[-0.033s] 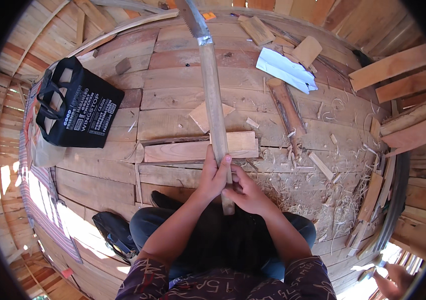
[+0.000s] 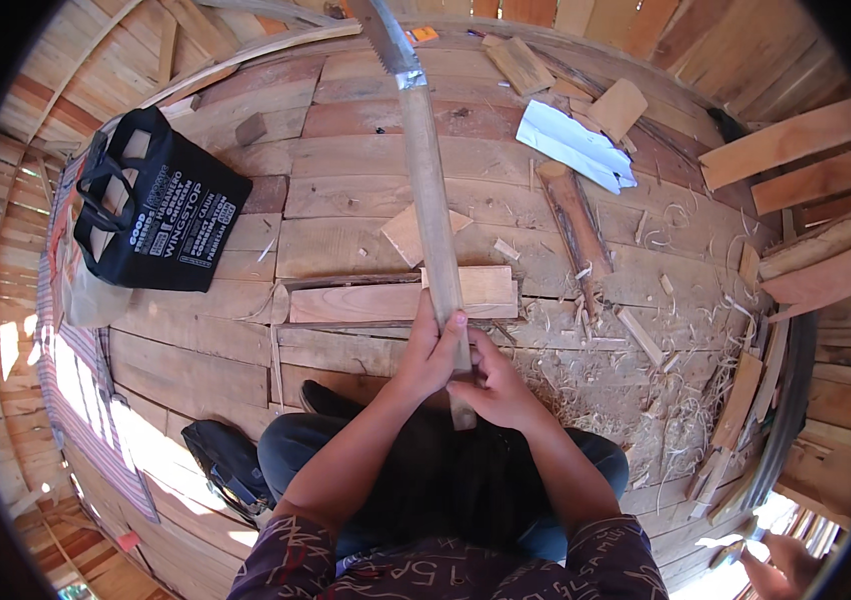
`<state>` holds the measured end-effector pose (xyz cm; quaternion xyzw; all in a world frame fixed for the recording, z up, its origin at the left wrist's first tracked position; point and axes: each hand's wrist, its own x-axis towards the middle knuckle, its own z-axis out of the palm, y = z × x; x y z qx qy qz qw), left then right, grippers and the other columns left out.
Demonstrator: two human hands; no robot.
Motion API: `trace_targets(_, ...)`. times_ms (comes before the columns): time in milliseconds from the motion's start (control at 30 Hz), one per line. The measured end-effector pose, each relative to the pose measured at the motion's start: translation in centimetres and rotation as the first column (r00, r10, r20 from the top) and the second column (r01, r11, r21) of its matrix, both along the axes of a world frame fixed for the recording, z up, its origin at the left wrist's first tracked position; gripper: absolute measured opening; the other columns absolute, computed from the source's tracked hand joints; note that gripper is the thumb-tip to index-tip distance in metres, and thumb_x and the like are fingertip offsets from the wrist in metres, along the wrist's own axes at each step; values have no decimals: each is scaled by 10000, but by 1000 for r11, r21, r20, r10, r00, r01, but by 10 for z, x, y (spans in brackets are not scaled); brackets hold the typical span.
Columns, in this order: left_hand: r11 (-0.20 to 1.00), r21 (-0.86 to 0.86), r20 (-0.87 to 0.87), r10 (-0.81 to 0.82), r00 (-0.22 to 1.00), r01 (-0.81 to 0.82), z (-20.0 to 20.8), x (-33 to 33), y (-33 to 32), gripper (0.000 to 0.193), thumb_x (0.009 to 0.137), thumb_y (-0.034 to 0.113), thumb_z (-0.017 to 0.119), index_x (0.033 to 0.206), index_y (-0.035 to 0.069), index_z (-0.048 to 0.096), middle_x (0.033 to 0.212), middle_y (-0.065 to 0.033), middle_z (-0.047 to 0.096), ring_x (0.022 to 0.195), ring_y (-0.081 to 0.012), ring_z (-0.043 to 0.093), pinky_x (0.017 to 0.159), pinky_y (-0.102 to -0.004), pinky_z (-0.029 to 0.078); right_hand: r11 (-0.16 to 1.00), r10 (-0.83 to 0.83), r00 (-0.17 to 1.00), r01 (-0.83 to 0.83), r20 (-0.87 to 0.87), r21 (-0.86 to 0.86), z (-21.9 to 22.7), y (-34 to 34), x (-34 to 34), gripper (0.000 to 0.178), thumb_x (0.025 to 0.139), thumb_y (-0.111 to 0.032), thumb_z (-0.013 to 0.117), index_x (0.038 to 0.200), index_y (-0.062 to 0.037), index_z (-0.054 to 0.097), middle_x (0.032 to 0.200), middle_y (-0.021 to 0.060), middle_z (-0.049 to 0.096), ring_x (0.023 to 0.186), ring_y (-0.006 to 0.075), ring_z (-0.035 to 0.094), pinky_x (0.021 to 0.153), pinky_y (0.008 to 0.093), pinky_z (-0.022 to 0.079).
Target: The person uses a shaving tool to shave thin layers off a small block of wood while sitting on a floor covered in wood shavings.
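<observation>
Running from the lower middle of the frame to its upper edge, leaning slightly left, the long-handled saw points its toothed blade away from the person. The left hand, nearer the blade, closes around the handle; the right hand curls around it just below, near the butt.

- bright daylight spreads fairly evenly over the plank floor at mid-frame, with faint shadows
- hard sun bleaches strips of the striped cloth and boards at lower left
- white glare blows out gaps at far left and lower right
- a glint sits on the saw at top centre
- the lap, bottom centre, sinks into near-black
- fisheye bends wall boards toward the rim; corners are black
</observation>
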<state>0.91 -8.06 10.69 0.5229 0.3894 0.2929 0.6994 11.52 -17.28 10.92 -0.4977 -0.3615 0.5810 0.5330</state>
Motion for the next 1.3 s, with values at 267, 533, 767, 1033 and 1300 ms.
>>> trace_targets(267, 671, 655, -365, -123, 923, 348, -35, -11, 25, 421, 914, 260, 645, 1266, 61, 527, 1271, -200, 497, 1209, -394, 465, 1063, -473, 336, 936, -289, 954, 299, 80, -186, 0, 17, 39, 104, 965, -64, 584, 1056, -44, 537, 663, -2, 525, 452, 59, 457, 390, 226, 377)
trace_targets(533, 524, 647, -715, 166, 679, 554, -62, -10, 39, 716, 816, 307, 749, 1437, 118, 447, 1449, -190, 412, 1436, -354, 297, 1167, -586, 196, 820, -470, 523, 557, 711, 133, 37, -38, 128, 149, 977, -146, 623, 1038, -21, 568, 681, 35, 565, 570, 85, 505, 512, 278, 398)
trace_targets(767, 394, 766, -636, 356, 684, 508, -76, -2, 56, 663, 696, 408, 828, 1258, 123, 624, 1134, -113, 560, 1151, -288, 518, 1061, -513, 330, 902, -97, 237, 432, 967, -16, 14, -165, 184, 195, 942, -79, 619, 1120, -26, 558, 772, 209, 649, 677, 387, 672, 591, 441, 508)
trace_targets(1033, 544, 724, -663, 382, 644, 423, -76, -5, 49, 744, 634, 484, 850, 1201, 77, 593, 1096, -129, 545, 1121, -310, 512, 1055, -516, 324, 941, 62, 280, 304, 958, -149, -54, -227, 163, 171, 985, -211, 602, 1036, -48, 590, 619, 178, 575, 539, 347, 617, 501, 418, 449)
trace_targets(1300, 450, 772, -627, 423, 654, 449, -93, 7, 46, 757, 842, 534, 663, 1378, 38, 459, 1341, -189, 478, 1344, -350, 395, 1115, -586, 257, 936, 101, 428, 266, 898, -232, -89, -232, 166, 143, 974, -181, 620, 1010, -43, 611, 629, 190, 587, 544, 342, 613, 514, 421, 461)
